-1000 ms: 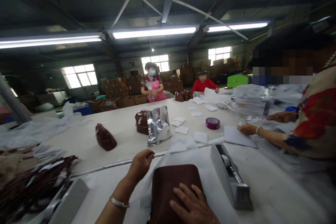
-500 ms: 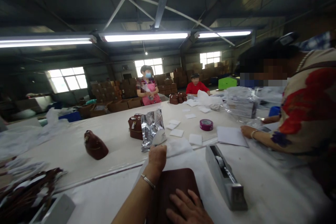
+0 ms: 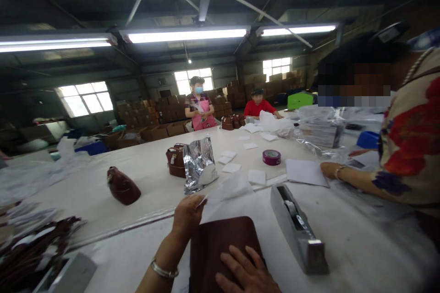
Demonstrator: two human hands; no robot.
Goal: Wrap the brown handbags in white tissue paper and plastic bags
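A dark brown leather bag (image 3: 220, 242) lies flat in front of me on a white sheet. My right hand (image 3: 244, 268) rests on it with fingers spread. Just beyond the bag's upper left corner, my left hand (image 3: 189, 213) is closed, pinching the edge of a thin white sheet (image 3: 232, 191); whether that is paper or plastic I cannot tell. A crumpled silver foil piece (image 3: 199, 165) stands past my left hand, partly covering a small brown handbag (image 3: 176, 160). To the right of my right hand is a grey tape dispenser (image 3: 299, 229).
Another brown bag (image 3: 123, 186) lies at the left, near a pile of brown straps (image 3: 37, 252). White cards (image 3: 257, 176) and a purple tape roll (image 3: 271, 157) lie ahead. A co-worker's hand (image 3: 330, 170) is on white paper (image 3: 305, 172) at the right.
My left hand has moved left, away from over the bag's top edge, with the thin sheet's edge in its fingers. My right hand stays flat on the bag. The view has tilted slightly.
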